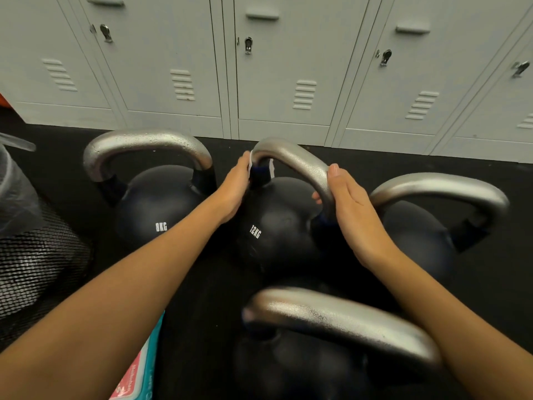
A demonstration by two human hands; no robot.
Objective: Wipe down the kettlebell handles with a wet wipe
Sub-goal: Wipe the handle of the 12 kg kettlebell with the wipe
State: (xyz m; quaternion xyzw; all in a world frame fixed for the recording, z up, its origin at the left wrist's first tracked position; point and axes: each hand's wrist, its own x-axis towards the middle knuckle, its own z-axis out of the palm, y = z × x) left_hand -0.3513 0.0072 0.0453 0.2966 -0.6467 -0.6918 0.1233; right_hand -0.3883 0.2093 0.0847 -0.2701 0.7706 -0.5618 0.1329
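Note:
Several black kettlebells with silver handles stand on the dark floor. The middle one, marked 12KG (pixel 277 226), has its handle (pixel 294 161) between my hands. My left hand (pixel 235 189) wraps a white wet wipe (pixel 271 166) around the handle's left leg; only the wipe's edges show. My right hand (pixel 346 200) grips the handle's right leg, thumb on top. The 8KG kettlebell (pixel 155 209) at the left has water drops on its handle (pixel 150 141). One more kettlebell (pixel 418 226) stands at the right and another (pixel 331 327) sits nearest me.
Grey lockers (pixel 288 67) line the wall right behind the kettlebells. A black mesh bin with a clear liner (pixel 31 249) stands at the left. A teal and pink wipe packet (pixel 138 370) lies on the floor under my left forearm.

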